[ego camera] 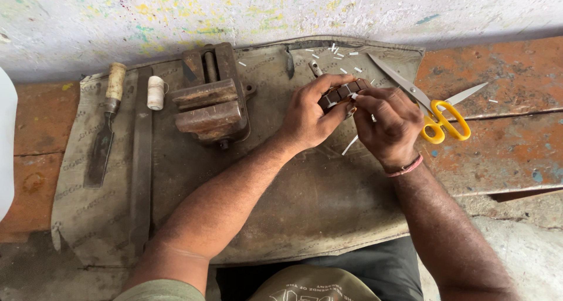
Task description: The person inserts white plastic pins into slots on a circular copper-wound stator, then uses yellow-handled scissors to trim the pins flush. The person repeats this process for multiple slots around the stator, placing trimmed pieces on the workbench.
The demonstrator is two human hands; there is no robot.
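This is a small hand-craft workshop, likely a repair bench. A worn grey canvas mat (305, 207) covers a rusty, paint-chipped metal bench (504, 148) set against a paint-spattered wall (281, 7). On the mat stand a rusted bench vise (210, 95), a wooden-handled chisel (105, 125), a long flat file (141, 160), a spool of thread (155, 92) and yellow-handled scissors (431, 104).

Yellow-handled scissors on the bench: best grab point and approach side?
Take the scissors by the yellow loop handles, coming from the near right edge of the bench. They lie flat and open, the blades fanning up-left and right, with the loops toward the person. The right hand lies just left of the loops, so that side is crowded; the near right is free, and away from the blade tips.
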